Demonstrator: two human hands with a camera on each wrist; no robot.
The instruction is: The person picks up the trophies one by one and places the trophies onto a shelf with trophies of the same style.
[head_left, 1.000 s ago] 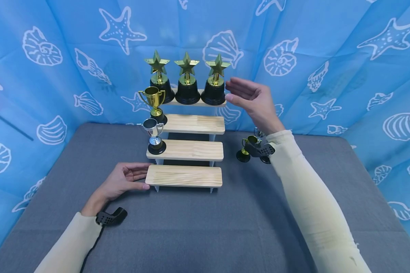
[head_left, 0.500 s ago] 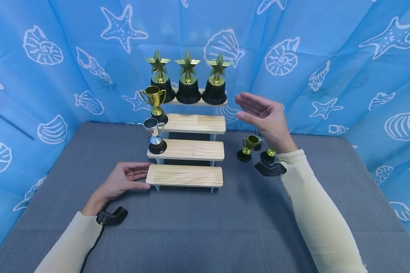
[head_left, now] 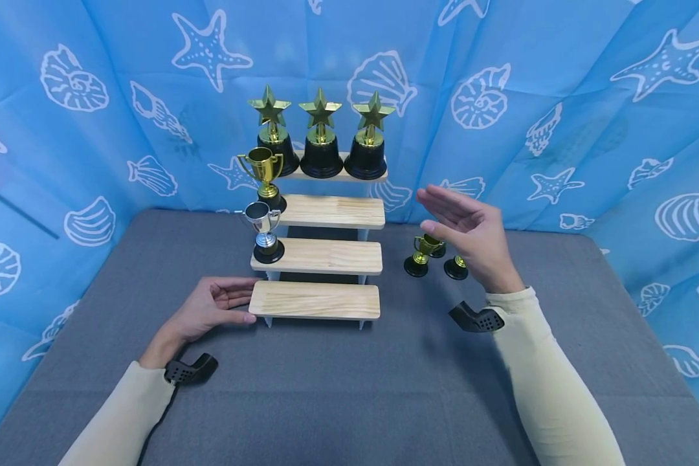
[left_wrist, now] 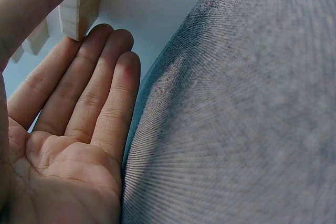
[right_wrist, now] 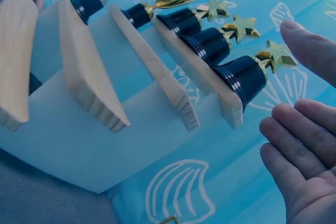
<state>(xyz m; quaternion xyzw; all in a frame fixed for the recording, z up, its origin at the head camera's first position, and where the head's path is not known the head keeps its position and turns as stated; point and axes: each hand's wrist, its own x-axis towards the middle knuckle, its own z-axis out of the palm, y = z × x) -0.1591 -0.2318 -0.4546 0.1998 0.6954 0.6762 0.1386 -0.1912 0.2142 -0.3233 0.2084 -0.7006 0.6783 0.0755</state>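
Note:
A tiered wooden display stand (head_left: 316, 300) stands on the grey cloth. My left hand (head_left: 206, 310) touches the left end of its lowest shelf, fingers nearly straight and thumb by the front corner. Three gold star trophies (head_left: 321, 133) fill the top shelf. Below them, at the left ends, stand a gold cup trophy (head_left: 265, 178) and a silver cup trophy (head_left: 263, 231). My right hand (head_left: 474, 233) hovers right of the stand, holding nothing, fingers extended and thumb apart. Under it stand small gold cup trophies (head_left: 418, 255); another cup behind them is mostly hidden.
A blue curtain (head_left: 524, 77) with white shells and starfish hangs behind the stand and along the sides. Grey cloth (head_left: 349, 395) covers the table. Clear side panels (right_wrist: 105, 135) support the shelves.
My right hand has left the rightmost star trophy's side, moving right and down to above the small cups. My left hand stays at the lowest shelf.

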